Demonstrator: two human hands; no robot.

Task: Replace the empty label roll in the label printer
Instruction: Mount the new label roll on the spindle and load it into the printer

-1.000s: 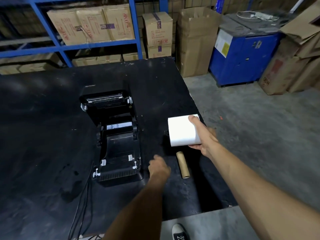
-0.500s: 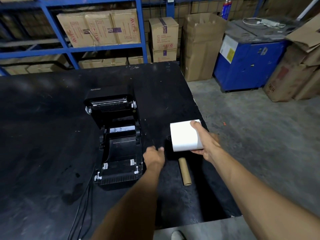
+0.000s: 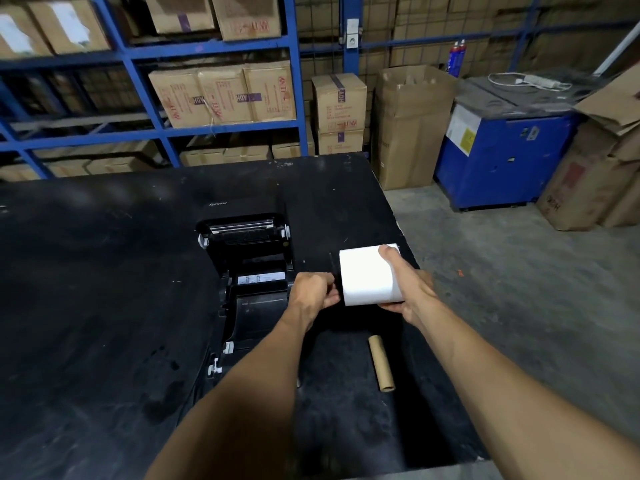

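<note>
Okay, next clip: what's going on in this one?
A person is reloading a label printer, which sits open on the black table. The right hand grips a full white roll to the printer's right; the left hand pinches a black piece at the roll's left end. The empty cardboard core lies on the table nearer the person. The new roll isn't in the printer yet.

occlusions at printer and roll
left forearm (image 3: pixel 249 375) covers label printer (image 3: pixel 242 244) front; left hand (image 3: pixel 310 294) fingertips hidden at label roll (image 3: pixel 363 275) end, grip unclear.
</note>
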